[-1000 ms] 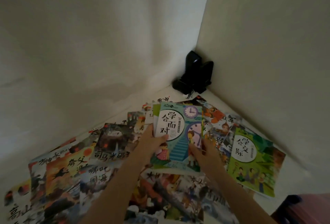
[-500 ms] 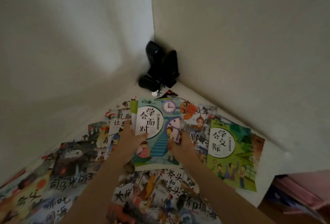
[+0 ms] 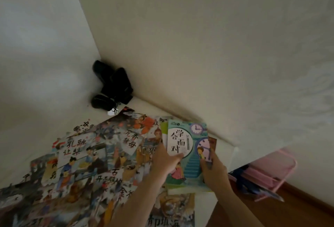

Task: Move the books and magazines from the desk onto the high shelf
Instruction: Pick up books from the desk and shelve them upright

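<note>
A teal picture book [image 3: 189, 147] with a clock and stairs on its cover sits on top of a small stack at the right end of the white shelf [image 3: 224, 149]. My left hand [image 3: 165, 159] grips its left edge, thumb on the cover. My right hand [image 3: 213, 170] grips its lower right edge. A green-edged book shows under it. Several illustrated picture books [image 3: 86, 156] lie fanned out over the shelf to the left.
A black device with a cord [image 3: 112, 85] sits in the corner where the two white walls meet. Below the shelf's right end stands a pink rack [image 3: 267, 172] holding books, above a wooden floor [image 3: 289, 208].
Both hands carried the teal book to the right, onto the spot where the green book lay. The camera view swung left and down, showing the pink rack and floor.
</note>
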`<state>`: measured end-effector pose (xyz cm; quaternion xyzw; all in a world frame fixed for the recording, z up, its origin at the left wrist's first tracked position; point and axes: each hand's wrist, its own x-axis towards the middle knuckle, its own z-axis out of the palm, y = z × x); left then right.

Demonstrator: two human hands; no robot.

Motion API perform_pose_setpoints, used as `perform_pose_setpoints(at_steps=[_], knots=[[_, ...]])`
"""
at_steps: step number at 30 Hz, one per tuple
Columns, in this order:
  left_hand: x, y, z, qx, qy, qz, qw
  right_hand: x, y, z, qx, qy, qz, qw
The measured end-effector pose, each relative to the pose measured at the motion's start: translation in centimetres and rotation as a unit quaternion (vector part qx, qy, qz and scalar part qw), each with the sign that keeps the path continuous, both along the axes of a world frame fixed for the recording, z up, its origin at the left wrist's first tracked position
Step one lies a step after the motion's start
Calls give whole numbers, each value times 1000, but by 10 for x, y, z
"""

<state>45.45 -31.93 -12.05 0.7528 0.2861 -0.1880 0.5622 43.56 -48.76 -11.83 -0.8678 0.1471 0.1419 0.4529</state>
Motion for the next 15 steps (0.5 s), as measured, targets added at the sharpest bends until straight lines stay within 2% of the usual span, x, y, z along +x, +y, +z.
perform_pose_setpoints(at_steps=[3, 5, 8, 11, 13, 15], knots=[[-2, -10, -30, 147, 41, -72, 986, -12, -1, -21, -72, 30, 11, 997], [-1, -15, -33, 160, 40, -65, 984, -16, -1, -23, -44, 13, 2, 999], [5, -18, -24, 61, 37, 11, 997, -8, -10, -20, -33, 18, -3, 999], [8, -20, -11, -65, 69, 91, 991, 3, -20, -13, 26, 67, -52, 996], [4, -20, -3, -110, 72, 79, 988, 1, -20, -6, 88, 79, -77, 990], [-7, -10, 13, -105, 47, 41, 993, -8, -12, 0, 125, 78, -60, 987]])
